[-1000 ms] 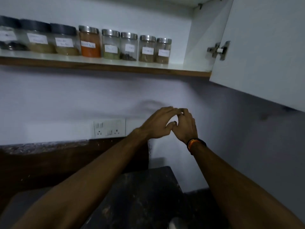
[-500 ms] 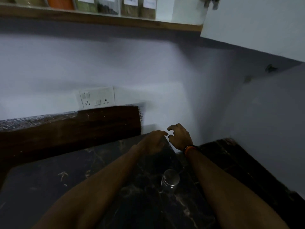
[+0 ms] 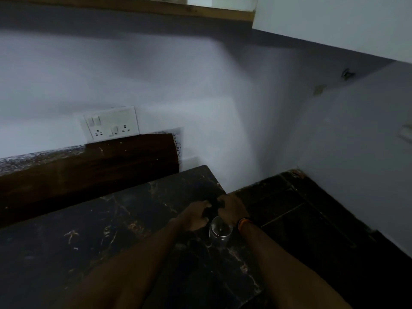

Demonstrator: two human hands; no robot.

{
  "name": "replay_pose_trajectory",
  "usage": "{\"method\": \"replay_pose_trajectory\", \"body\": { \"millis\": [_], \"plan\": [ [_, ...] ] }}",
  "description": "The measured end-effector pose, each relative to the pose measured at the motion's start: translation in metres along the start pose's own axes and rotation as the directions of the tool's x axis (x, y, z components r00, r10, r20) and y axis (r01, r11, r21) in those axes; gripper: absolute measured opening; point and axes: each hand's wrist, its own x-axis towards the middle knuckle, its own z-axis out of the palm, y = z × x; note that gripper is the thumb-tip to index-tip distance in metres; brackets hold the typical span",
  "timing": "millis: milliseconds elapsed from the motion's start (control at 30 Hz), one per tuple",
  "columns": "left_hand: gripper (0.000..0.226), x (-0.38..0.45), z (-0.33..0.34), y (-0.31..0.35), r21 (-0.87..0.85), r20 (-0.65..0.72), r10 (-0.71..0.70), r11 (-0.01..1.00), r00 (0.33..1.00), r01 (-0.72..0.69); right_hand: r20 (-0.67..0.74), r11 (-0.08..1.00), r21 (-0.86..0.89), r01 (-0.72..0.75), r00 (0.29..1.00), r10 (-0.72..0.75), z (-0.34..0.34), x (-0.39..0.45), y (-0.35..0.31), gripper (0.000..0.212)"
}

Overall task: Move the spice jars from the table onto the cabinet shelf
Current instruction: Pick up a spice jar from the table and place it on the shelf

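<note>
- I see one jar standing upright on the dark marbled worktop, at about 5 o'clock from the middle of my view, near the worktop's right edge.
- The jar is clear with a shiny lid; through its wall I cannot make out any contents, as the light is dim and the picture soft.
- My left hand hovers at the jar's 10 o'clock, just beside it, fingers spread and curled downward; its grip is released, holding nothing.
- My right hand sits at the jar's 1 o'clock, so close that the wrist edge overlaps the lid in this view; I cannot tell whether it touches. Its grip is also loose and empty, fingers bent.
- An orange band circles the right wrist, at the jar's 2 o'clock.
- The cabinet shelf runs along the top at 12 o'clock, well apart from the jar; only blurred jar bottoms show on it, their contents unreadable.
- A white cabinet door hangs open at 1 o'clock.
- A switch plate is on the wall at 10 o'clock.
</note>
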Motion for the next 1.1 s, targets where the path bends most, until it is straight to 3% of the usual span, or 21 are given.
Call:
{"method": "replay_pose_trajectory", "body": {
  "millis": [167, 367, 533, 700, 867, 1100],
  "plan": [
    [0.048, 0.002, 0.014, -0.007, -0.004, 0.000, -0.006, 1.000, 1.000, 0.006, -0.008, 0.998, -0.007, -0.055, 0.998, 0.055, 0.023, -0.003, 0.009, 0.054],
    [0.043, 0.000, 0.022, -0.009, 0.007, 0.006, -0.008, 1.000, 1.000, 0.008, 0.082, 0.989, -0.055, -0.139, 0.986, 0.143, 0.045, -0.007, 0.021, 0.083],
    [0.055, -0.001, 0.024, -0.009, 0.009, 0.025, -0.035, 0.999, 0.999, 0.035, 0.123, 0.987, -0.078, -0.143, 0.981, 0.152, 0.064, -0.011, 0.030, 0.102],
    [0.050, -0.002, 0.025, -0.012, -0.044, 0.023, -0.086, 0.995, 0.996, 0.087, 0.070, 0.984, -0.106, -0.140, 0.987, 0.148, 0.076, -0.010, 0.034, 0.103],
    [0.047, -0.011, 0.031, -0.024, -0.184, -0.018, -0.168, 0.969, 0.986, 0.162, 0.035, 0.992, -0.051, -0.118, 0.992, 0.119, 0.075, -0.010, 0.039, 0.089],
    [0.029, -0.026, 0.039, -0.039, -0.577, -0.052, -0.357, 0.773, 0.933, 0.264, 0.092, 0.974, 0.224, -0.034, 0.996, 0.013, 0.056, 0.004, 0.020, 0.073]
  ]
}}
